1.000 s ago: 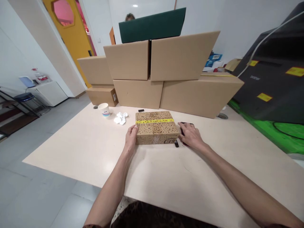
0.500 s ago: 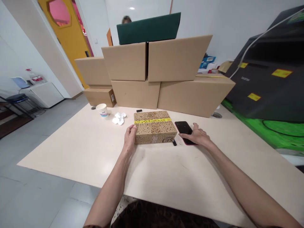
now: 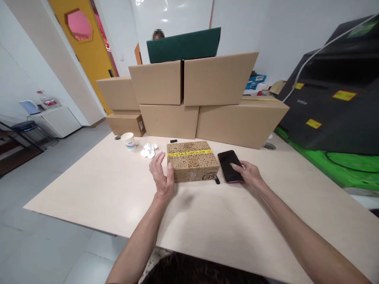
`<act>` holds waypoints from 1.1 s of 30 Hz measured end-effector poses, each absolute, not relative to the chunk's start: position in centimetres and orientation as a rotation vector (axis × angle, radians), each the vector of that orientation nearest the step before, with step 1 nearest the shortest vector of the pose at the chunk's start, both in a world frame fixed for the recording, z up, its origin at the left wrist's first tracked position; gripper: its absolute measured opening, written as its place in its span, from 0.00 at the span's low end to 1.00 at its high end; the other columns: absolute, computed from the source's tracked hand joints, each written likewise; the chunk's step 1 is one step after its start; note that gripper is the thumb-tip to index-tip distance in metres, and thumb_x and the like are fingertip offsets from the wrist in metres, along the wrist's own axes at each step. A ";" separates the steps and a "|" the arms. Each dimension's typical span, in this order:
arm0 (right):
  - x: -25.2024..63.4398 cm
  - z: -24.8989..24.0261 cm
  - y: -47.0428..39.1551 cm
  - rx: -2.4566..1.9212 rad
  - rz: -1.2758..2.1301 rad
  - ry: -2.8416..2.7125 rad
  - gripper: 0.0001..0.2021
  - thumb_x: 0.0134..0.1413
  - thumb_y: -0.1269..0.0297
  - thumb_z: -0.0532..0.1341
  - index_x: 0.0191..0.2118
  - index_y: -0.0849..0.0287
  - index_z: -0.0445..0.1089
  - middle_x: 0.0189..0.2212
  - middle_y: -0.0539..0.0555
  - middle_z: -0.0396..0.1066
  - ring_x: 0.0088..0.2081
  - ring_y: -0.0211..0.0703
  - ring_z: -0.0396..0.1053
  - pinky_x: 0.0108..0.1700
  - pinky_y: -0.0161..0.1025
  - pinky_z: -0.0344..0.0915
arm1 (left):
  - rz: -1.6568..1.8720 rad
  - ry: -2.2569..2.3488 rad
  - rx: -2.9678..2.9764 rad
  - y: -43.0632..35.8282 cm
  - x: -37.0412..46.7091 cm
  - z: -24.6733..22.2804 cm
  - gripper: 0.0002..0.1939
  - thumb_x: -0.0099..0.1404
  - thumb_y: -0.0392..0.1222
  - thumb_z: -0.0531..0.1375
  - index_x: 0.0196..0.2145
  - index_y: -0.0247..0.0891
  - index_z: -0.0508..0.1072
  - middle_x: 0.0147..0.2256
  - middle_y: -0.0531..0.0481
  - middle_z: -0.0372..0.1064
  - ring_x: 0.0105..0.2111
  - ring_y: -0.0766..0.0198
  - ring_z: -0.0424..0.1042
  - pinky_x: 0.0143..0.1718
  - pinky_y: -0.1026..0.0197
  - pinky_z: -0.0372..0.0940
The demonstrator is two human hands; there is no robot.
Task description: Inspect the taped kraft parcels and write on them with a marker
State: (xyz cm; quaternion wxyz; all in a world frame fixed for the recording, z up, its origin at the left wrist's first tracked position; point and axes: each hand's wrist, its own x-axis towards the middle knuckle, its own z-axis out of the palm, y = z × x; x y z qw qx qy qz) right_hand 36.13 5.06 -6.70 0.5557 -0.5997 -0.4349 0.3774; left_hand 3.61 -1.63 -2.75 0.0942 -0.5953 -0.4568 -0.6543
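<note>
White walls, grey tile floor (image 3: 44, 221). Yellow door (image 3: 85, 51) with a pink octagonal window at left rear. Pale table (image 3: 97, 185) fills the middle, plain cardboard boxes (image 3: 219, 79) stacked along its far edge, a dark green panel (image 3: 183, 44) above them. Low white cabinet (image 3: 57, 120) at left. Large black machine (image 3: 337, 98) at right, green base.

The stacked cartons (image 3: 189, 98) hide all of a co-worker but the top of the head; the right hand (image 3: 247, 173) covers the phone's (image 3: 229, 167) near corner; the small dark object (image 3: 217, 180) by the speckled box (image 3: 192, 165) is too small to identify
</note>
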 end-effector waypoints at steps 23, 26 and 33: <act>23.9 -1.2 -4.8 -1.010 0.931 -1.010 0.29 0.54 0.46 0.72 0.55 0.58 0.73 0.32 0.54 0.81 0.31 0.45 0.77 0.32 0.40 0.75 | -2.728 -1.410 -3.317 -5.9 9.3 -3.5 0.43 0.71 0.58 0.64 0.73 0.37 0.51 0.33 0.48 0.74 0.27 0.64 0.76 0.32 0.62 0.73; 23.9 -1.5 -4.7 -1.032 0.930 -1.035 0.28 0.55 0.46 0.71 0.55 0.57 0.73 0.35 0.55 0.82 0.33 0.47 0.78 0.35 0.41 0.76 | -2.778 -1.462 -3.229 -6.3 9.6 -3.5 0.45 0.71 0.59 0.64 0.74 0.38 0.50 0.32 0.49 0.73 0.26 0.64 0.76 0.32 0.61 0.74; 23.6 -1.3 -4.5 -0.989 0.991 -1.099 0.26 0.56 0.45 0.70 0.54 0.55 0.72 0.41 0.57 0.81 0.36 0.48 0.78 0.35 0.42 0.76 | -2.893 -1.509 -3.083 -6.7 9.8 -3.2 0.43 0.70 0.59 0.65 0.73 0.40 0.53 0.33 0.51 0.71 0.25 0.66 0.75 0.31 0.63 0.73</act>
